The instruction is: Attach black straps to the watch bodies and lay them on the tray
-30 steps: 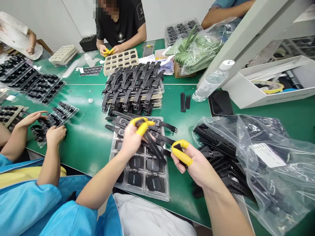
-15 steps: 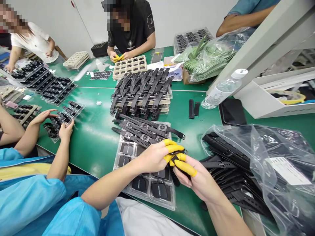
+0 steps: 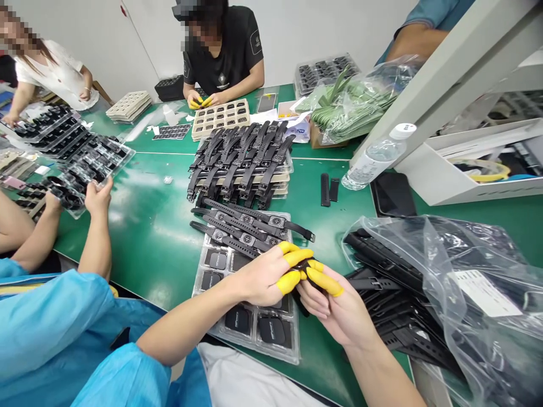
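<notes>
My left hand [image 3: 263, 278] and my right hand [image 3: 339, 299], both with yellow finger cots, meet over the right side of a clear plastic tray [image 3: 294, 355]. Between their fingertips they pinch a black smartwatch [image 3: 302, 264], mostly covered by the fingers. A dark strap end hangs below, beside the tray. Square dark watch faces [image 3: 237, 320] sit in the tray's compartments nearest me. Across its far end lie several strapped watches [image 3: 248, 219], backs up.
Beyond the tray rises a stack of strapped watches [image 3: 241, 158]. At right are a plastic bag of black straps [image 3: 394, 265], a phone [image 3: 393, 194], a bottle [image 3: 375, 161] and two loose straps [image 3: 325, 189]. A co-worker's hands [image 3: 98, 198] hold another tray at left.
My left fingers have spread and shifted around the watch; my right hand still grips it. The co-worker at left has lifted and moved their tray leftward.
</notes>
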`<state>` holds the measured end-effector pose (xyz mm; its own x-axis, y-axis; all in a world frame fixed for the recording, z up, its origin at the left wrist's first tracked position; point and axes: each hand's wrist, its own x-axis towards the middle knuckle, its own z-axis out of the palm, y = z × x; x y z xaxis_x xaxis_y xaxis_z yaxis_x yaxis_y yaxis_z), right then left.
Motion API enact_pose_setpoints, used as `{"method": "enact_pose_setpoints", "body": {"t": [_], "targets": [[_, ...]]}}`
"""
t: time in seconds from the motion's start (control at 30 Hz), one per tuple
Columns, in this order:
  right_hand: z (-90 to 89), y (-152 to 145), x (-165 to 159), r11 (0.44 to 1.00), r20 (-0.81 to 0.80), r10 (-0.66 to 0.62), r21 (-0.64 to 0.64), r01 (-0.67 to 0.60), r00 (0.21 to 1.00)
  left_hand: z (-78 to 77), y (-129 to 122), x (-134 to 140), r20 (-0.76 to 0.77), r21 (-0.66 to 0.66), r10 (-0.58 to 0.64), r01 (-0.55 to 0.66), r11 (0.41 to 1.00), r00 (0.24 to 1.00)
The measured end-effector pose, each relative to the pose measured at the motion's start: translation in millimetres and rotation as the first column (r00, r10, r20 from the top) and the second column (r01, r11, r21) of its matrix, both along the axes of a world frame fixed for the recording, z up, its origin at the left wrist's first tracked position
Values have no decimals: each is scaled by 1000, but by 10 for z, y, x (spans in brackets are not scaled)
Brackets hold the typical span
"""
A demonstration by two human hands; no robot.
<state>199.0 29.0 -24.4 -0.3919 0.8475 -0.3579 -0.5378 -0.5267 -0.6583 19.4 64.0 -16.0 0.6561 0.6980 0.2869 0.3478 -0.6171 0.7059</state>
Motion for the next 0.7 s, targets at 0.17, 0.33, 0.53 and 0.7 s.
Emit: {"method": "enact_pose_setpoints", "body": {"t": [0.17,0.33,0.53,0.7], "targets": [[-44,-6,28,998,67,42,-41,-40,997,68,-1,-13,-182,131,47,-23,991,982],[-54,-6,56,991,104,127,-53,-122,986,108,5,-31,-269,207,23,34,978,963],[-27,18,65,993,178,117,3,-119,977,158,20,-40,-223,122,-20,49,991,975],[-26,24,57,995,7,83,-57,-83,997,153,14,-16,-243,162,-10,51,986,970]]}}
